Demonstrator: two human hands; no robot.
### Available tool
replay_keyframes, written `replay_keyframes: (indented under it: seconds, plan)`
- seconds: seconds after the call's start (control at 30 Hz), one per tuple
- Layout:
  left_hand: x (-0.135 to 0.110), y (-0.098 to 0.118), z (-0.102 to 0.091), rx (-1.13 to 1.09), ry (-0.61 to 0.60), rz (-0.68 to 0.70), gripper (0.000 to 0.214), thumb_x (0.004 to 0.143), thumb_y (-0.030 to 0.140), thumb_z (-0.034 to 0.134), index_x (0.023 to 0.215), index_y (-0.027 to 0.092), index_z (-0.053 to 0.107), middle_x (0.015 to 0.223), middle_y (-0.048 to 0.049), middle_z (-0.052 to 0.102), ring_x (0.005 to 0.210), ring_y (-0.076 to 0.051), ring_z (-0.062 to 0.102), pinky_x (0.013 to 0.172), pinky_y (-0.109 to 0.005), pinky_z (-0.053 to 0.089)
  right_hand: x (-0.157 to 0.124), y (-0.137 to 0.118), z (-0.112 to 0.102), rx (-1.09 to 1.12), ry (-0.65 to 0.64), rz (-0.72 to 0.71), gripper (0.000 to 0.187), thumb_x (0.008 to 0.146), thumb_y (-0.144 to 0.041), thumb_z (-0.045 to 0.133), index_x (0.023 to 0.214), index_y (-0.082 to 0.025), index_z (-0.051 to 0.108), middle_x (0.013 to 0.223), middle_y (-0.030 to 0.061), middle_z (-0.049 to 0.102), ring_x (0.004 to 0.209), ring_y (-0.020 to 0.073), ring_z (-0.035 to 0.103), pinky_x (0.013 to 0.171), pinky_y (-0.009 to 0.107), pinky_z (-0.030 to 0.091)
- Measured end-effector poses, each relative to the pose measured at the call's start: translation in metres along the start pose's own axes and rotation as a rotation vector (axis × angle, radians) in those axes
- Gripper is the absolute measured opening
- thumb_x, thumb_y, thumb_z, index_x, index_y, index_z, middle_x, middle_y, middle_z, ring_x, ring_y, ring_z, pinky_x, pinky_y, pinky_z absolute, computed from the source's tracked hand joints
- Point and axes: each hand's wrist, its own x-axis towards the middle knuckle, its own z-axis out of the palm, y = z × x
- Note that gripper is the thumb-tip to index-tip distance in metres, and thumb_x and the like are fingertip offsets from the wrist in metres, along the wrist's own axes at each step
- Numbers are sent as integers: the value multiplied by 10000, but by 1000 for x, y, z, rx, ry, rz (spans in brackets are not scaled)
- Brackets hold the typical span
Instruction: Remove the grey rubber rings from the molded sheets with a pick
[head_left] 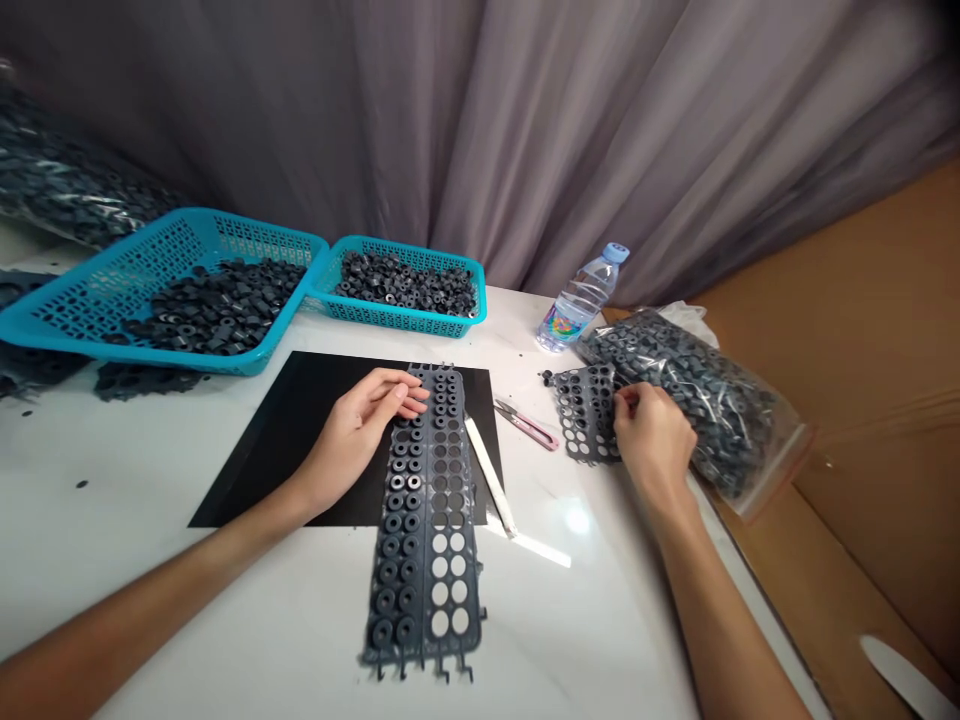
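Note:
A long dark rubber sheet [427,560] lies across the white table and a black mat [262,450]. Ring-shaped rubber grommets [390,573] fill its left columns, while much of the right side is bare round holes. My left hand [364,420] rests at the sheet's upper left edge, fingers loosely stretched, with nothing visible in them. Over on the right, my right hand [654,435] is closed in a pinch beside a smaller perforated rubber piece [585,415]. Its fingertips are turned away, so what they grip is hidden.
Two blue baskets [281,340] [405,318] hold loose rubber parts. Pink-handled snips [529,425] and a white-handled tool [491,480] lie right of the sheet. A water bottle [577,300] and a filled plastic bag [697,390] stand at the right edge.

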Motion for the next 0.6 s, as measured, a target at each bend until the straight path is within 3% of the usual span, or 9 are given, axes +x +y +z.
replay_keyframes:
  seconds: [0.2, 0.33, 0.43, 0.6]
  plan:
    - [2, 3, 1, -68, 59, -58, 365, 1004, 490, 649, 982, 134, 725, 1085, -127, 772, 1016, -233, 734, 996, -370, 570, -1, -3, -3, -19, 111, -26, 238, 1022, -293, 512, 1087, -185, 713, 1024, 115, 721, 825, 250, 610, 618, 353, 283]
    - [2, 7, 1, -266, 57, -148, 434, 1002, 534, 633, 979, 114, 742, 1093, -163, 780, 1063, -255, 743, 1051, -383, 558, -2, -17, -6, 144, 242, -28, 236, 1027, -331, 525, 1096, -174, 687, 1023, 123, 675, 801, 243, 605, 666, 360, 398]
    - [4, 10, -1, -573, -19, -309, 548, 1003, 599, 571, 1082, 83, 736, 1237, -225, 745, 1222, -293, 700, 1143, -410, 512, -15, -47, -11, 369, 317, -132, 206, 1021, -336, 559, 1087, -182, 679, 1009, 118, 640, 816, 235, 608, 773, 383, 503]
    - [4, 17, -5, -800, -157, -386, 777, 982, 716, 455, 1320, 46, 656, 1405, -256, 656, 1386, -317, 593, 1224, -411, 421, -48, -114, -34, 570, 199, -478, 186, 1008, -252, 602, 1166, -238, 698, 1075, 127, 668, 955, 270, 665, 816, 423, 571]
